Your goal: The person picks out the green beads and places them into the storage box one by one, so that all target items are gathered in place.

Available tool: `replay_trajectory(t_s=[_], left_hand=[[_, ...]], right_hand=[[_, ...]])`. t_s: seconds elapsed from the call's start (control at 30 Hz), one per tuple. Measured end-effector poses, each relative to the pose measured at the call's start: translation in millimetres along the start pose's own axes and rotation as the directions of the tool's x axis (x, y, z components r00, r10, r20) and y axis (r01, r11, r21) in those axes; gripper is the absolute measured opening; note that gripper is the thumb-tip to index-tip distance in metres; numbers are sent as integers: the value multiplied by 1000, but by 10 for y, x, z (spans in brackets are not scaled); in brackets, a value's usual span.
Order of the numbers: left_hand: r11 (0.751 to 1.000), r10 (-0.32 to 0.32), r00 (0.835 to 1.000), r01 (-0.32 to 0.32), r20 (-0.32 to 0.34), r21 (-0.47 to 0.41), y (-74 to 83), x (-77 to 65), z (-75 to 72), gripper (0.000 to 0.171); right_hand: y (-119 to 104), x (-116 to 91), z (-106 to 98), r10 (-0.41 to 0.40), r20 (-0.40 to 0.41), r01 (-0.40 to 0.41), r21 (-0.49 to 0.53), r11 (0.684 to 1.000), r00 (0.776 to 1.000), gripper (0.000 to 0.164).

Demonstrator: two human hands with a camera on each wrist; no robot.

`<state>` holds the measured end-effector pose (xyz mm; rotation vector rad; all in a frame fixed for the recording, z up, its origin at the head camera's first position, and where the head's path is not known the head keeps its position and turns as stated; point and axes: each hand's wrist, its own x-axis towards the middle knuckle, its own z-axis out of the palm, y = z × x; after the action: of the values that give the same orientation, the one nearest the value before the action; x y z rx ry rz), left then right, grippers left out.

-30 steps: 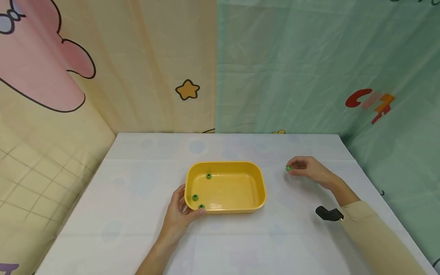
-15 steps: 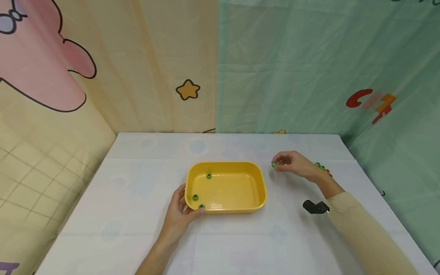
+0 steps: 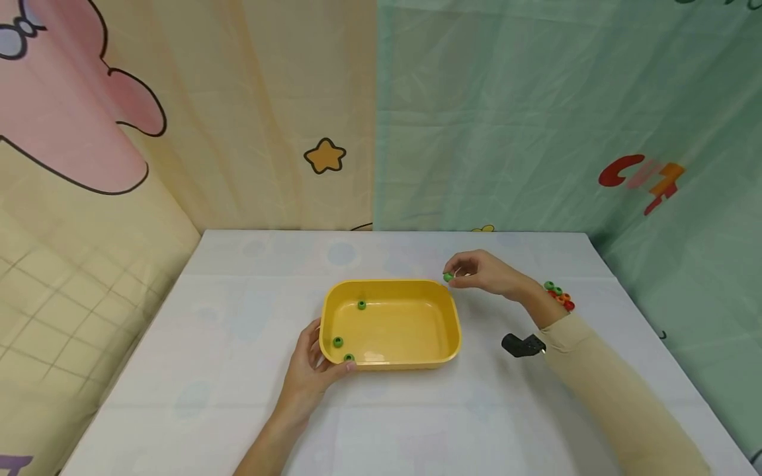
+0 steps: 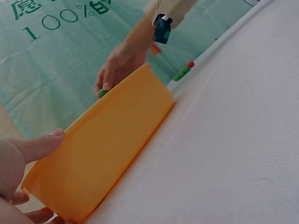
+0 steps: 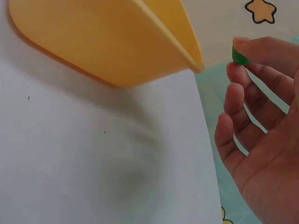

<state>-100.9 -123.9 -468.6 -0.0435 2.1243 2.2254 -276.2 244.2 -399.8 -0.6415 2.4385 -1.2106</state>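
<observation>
A yellow rectangular tray [image 3: 405, 365] sits on the table, with three green beads in it: one bead [image 3: 362, 305] toward the back, another bead [image 3: 338, 342] at the left, and a third bead [image 3: 348, 357] by the near wall. My left hand [image 3: 311, 370] grips the tray's near left corner, thumb on the rim. Just off the tray's back right corner, my right hand [image 3: 485, 272] pinches a green bead [image 5: 240, 57] between thumb and fingertip. In the left wrist view that bead shows above the far rim.
A small cluster of red, orange and green beads [image 3: 559, 295] lies on the table to the right, beside the right forearm. A white cloth covers the table [image 3: 393, 430]. Printed curtains [image 3: 476, 119] stand behind and at both sides. A black wrist device [image 3: 522, 345] hangs by the right sleeve.
My right hand has moved left with the green bead, from over the table's right side to the tray's corner, uncovering the bead cluster. The left hand and tray have stayed still.
</observation>
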Motion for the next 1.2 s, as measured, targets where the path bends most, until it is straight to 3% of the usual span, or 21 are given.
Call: replay_trajectory(t_s=[0.5,0.77,1.07,1.2], left_hand=[[1000,-4,1000,4,-5,4,4,-4,-10,99],[1000,-1,1000,1,-1,-3,-2,6,-3,98],[1000,2,1000,-2,7,-6,-9,7,-3,99],[1000,0,1000,0,-2,-3,-14,14,-7,98]], right_hand=[[-389,375,258,-82,159,76,40,996,984,15],[-557,602,464,-187,225,165,115,980,956,16],[-700,779,657,-257,264,237,103,966,930,23],[-774,824,697,-259,265,246,83,966,929,24]])
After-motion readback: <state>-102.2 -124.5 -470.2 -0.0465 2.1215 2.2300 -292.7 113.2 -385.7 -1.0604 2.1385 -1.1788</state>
